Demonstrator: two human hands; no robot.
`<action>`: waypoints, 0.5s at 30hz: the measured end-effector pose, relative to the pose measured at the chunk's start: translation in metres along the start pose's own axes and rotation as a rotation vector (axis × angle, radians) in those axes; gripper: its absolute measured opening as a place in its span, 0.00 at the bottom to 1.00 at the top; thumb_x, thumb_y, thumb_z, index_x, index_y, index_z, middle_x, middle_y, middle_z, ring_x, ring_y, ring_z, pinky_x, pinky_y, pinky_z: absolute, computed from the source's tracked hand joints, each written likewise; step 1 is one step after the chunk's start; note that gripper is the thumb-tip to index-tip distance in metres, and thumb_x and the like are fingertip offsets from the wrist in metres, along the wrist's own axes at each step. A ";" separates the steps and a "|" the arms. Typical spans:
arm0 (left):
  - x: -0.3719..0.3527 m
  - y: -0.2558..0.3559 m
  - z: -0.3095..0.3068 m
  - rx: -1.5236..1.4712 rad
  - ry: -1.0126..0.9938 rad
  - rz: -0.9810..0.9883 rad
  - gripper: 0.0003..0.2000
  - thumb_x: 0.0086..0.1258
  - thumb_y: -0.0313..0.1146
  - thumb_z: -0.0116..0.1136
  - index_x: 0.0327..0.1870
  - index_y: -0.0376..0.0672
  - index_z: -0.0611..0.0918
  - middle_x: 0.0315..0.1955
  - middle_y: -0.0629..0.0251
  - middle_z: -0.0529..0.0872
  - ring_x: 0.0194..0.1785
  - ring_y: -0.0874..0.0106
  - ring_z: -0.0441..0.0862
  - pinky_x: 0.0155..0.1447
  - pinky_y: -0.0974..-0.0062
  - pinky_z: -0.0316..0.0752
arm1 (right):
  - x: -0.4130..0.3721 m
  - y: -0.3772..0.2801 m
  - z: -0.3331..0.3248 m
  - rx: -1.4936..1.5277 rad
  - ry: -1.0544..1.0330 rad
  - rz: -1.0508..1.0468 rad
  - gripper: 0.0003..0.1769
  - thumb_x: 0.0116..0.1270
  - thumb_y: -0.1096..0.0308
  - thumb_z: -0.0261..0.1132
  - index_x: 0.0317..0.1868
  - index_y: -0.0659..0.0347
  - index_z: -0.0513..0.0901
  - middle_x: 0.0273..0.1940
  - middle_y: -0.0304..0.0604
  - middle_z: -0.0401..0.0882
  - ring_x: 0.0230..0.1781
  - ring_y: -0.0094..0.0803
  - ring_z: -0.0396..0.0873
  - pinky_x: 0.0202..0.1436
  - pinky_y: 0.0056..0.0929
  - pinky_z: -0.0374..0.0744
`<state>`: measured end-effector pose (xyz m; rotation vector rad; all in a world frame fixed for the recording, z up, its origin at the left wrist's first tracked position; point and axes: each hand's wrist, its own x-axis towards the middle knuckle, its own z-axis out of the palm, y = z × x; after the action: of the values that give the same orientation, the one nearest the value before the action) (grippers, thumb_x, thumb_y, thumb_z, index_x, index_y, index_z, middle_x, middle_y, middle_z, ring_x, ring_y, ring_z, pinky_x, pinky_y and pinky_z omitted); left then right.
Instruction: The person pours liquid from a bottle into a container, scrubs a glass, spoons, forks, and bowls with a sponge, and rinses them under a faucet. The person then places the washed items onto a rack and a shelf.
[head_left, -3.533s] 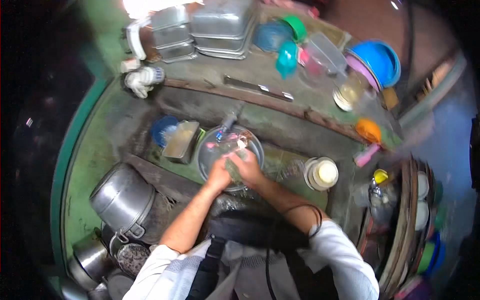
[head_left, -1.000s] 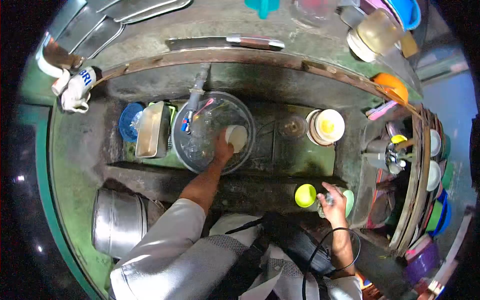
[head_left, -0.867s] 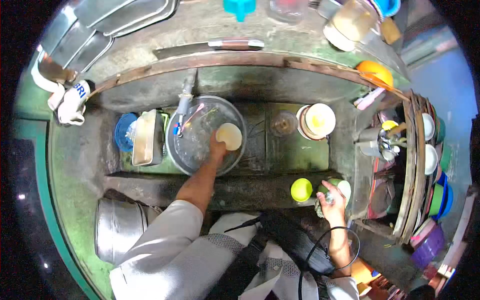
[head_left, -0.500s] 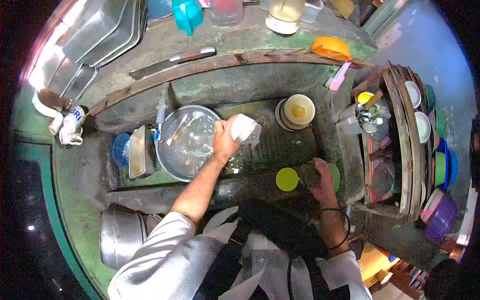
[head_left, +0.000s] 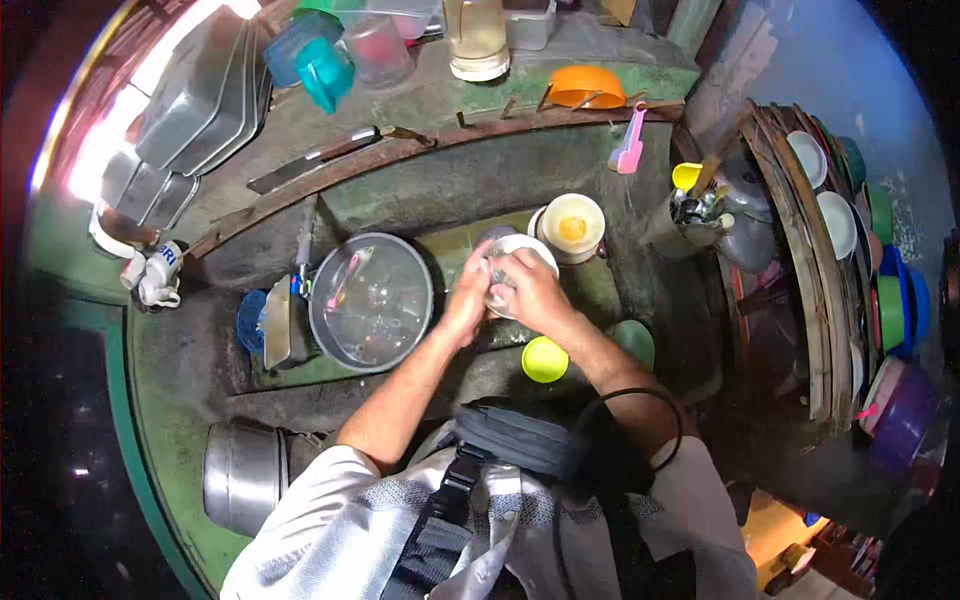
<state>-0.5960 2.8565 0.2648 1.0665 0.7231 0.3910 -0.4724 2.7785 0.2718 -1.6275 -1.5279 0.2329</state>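
Observation:
My left hand (head_left: 467, 302) grips the left side of a white bowl (head_left: 540, 250), its fingers wrapped around the rim. With bent fingers my right hand (head_left: 532, 292) reaches into the same bowl; whatever it may hold there is hidden. Left of the hands, a grey basin (head_left: 424, 320) contains water, suds and some pink utensils. Just beyond the bowl, at the right, a cream bowl (head_left: 572, 222) sits on other stacked dishes. Nearer to me are a yellow-green cup (head_left: 545, 359) and a dull green round dish (head_left: 632, 345), partly behind my right forearm.
A tap (head_left: 303, 255) hangs at the basin's left edge. A metal loaf pan (head_left: 282, 325) and a blue basket (head_left: 251, 320) stand beside it. A knife (head_left: 315, 160) lies along the back ledge. At the right are a utensil holder (head_left: 668, 225) and a wooden dish rack (head_left: 790, 260).
The white bowl has moved from beside the basin's edge to the right, in my left hand. My right hand has come from the green dish to the bowl. The view has shifted.

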 end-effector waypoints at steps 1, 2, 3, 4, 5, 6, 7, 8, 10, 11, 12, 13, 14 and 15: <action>-0.001 -0.003 0.005 0.029 -0.021 0.175 0.25 0.79 0.48 0.38 0.73 0.48 0.59 0.67 0.62 0.66 0.70 0.68 0.62 0.70 0.68 0.61 | 0.011 -0.002 0.000 -0.154 -0.094 -0.021 0.15 0.54 0.70 0.67 0.44 0.61 0.78 0.41 0.49 0.77 0.43 0.47 0.78 0.47 0.43 0.79; -0.005 -0.006 0.005 0.019 -0.015 0.172 0.26 0.78 0.48 0.40 0.72 0.46 0.61 0.68 0.61 0.65 0.72 0.67 0.58 0.74 0.68 0.52 | 0.015 -0.002 -0.009 -0.319 -0.157 -0.069 0.11 0.60 0.66 0.62 0.41 0.60 0.80 0.39 0.49 0.78 0.43 0.46 0.80 0.45 0.44 0.80; -0.005 -0.007 0.004 0.101 0.010 0.280 0.26 0.78 0.48 0.40 0.71 0.45 0.62 0.67 0.60 0.66 0.71 0.67 0.59 0.74 0.68 0.54 | 0.020 -0.003 -0.014 -0.457 -0.194 -0.111 0.10 0.61 0.65 0.59 0.40 0.60 0.80 0.38 0.50 0.78 0.44 0.45 0.80 0.44 0.44 0.80; -0.003 -0.004 0.002 0.186 0.031 0.389 0.25 0.78 0.47 0.41 0.71 0.44 0.63 0.67 0.60 0.66 0.71 0.67 0.61 0.73 0.68 0.55 | 0.027 -0.011 -0.020 -0.597 -0.225 -0.152 0.10 0.62 0.65 0.57 0.39 0.60 0.81 0.37 0.50 0.79 0.44 0.45 0.81 0.43 0.43 0.81; 0.000 -0.004 -0.003 0.236 0.076 0.403 0.25 0.78 0.47 0.41 0.70 0.44 0.63 0.67 0.59 0.66 0.70 0.67 0.62 0.72 0.68 0.57 | 0.028 -0.019 -0.024 -0.592 -0.231 -0.160 0.10 0.62 0.65 0.57 0.39 0.60 0.81 0.37 0.50 0.79 0.44 0.45 0.81 0.43 0.43 0.81; 0.005 -0.005 -0.008 0.282 0.123 0.420 0.24 0.78 0.47 0.41 0.70 0.44 0.64 0.66 0.59 0.67 0.69 0.67 0.63 0.72 0.68 0.58 | 0.029 -0.026 -0.027 -0.575 -0.320 0.028 0.10 0.62 0.66 0.57 0.39 0.60 0.81 0.37 0.52 0.80 0.44 0.45 0.81 0.44 0.43 0.80; 0.009 -0.004 -0.008 0.286 0.140 0.451 0.24 0.78 0.46 0.41 0.69 0.44 0.64 0.65 0.58 0.68 0.67 0.68 0.65 0.70 0.68 0.61 | 0.030 -0.031 -0.028 -0.560 -0.404 0.215 0.10 0.62 0.66 0.57 0.39 0.61 0.82 0.37 0.53 0.81 0.44 0.46 0.82 0.46 0.43 0.80; 0.010 -0.003 -0.009 0.282 0.148 0.459 0.24 0.78 0.46 0.41 0.69 0.44 0.64 0.65 0.58 0.68 0.67 0.68 0.65 0.70 0.68 0.61 | 0.025 -0.026 -0.025 -0.373 -0.476 0.233 0.14 0.63 0.66 0.58 0.45 0.64 0.81 0.39 0.58 0.82 0.43 0.50 0.82 0.50 0.46 0.78; 0.010 -0.001 -0.009 0.105 0.128 0.385 0.25 0.78 0.48 0.41 0.69 0.44 0.63 0.65 0.59 0.68 0.67 0.67 0.65 0.70 0.68 0.61 | 0.020 -0.033 -0.009 0.046 -0.377 0.162 0.14 0.62 0.69 0.59 0.47 0.65 0.79 0.44 0.62 0.80 0.49 0.51 0.79 0.50 0.48 0.77; -0.002 0.014 0.002 -0.159 0.065 0.313 0.26 0.78 0.49 0.41 0.70 0.44 0.62 0.64 0.61 0.69 0.67 0.67 0.65 0.71 0.67 0.60 | 0.019 -0.034 0.008 0.196 -0.009 -0.027 0.13 0.60 0.71 0.59 0.46 0.63 0.78 0.46 0.61 0.78 0.50 0.55 0.76 0.52 0.49 0.75; -0.007 0.021 0.004 -0.160 0.065 0.312 0.26 0.78 0.49 0.41 0.70 0.44 0.62 0.64 0.61 0.69 0.67 0.67 0.65 0.71 0.67 0.60 | 0.019 -0.025 0.010 0.196 -0.010 -0.026 0.13 0.60 0.71 0.59 0.46 0.63 0.78 0.46 0.61 0.78 0.50 0.55 0.76 0.52 0.49 0.75; -0.012 0.025 0.005 -0.108 0.039 0.331 0.26 0.78 0.50 0.41 0.70 0.44 0.62 0.64 0.61 0.69 0.67 0.68 0.65 0.71 0.68 0.60 | 0.028 -0.023 0.002 0.023 -0.070 -0.068 0.13 0.60 0.71 0.60 0.46 0.62 0.78 0.45 0.59 0.77 0.50 0.55 0.76 0.51 0.48 0.76; -0.015 0.029 0.005 -0.055 0.014 0.352 0.26 0.77 0.51 0.41 0.69 0.44 0.63 0.64 0.62 0.69 0.67 0.68 0.65 0.71 0.68 0.59 | 0.037 -0.026 -0.008 -0.149 -0.129 -0.111 0.13 0.59 0.71 0.60 0.45 0.62 0.78 0.45 0.56 0.76 0.49 0.54 0.75 0.50 0.47 0.76; -0.018 0.031 0.003 0.084 0.013 0.388 0.27 0.77 0.52 0.40 0.69 0.43 0.63 0.64 0.62 0.69 0.66 0.68 0.66 0.71 0.68 0.60 | 0.040 -0.032 -0.019 -0.346 -0.136 -0.147 0.11 0.58 0.71 0.61 0.42 0.62 0.79 0.39 0.54 0.74 0.45 0.53 0.76 0.48 0.46 0.77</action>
<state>-0.6053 2.8580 0.2997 1.2878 0.5455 0.7046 -0.4740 2.8013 0.3216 -1.7813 -1.8635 -0.0042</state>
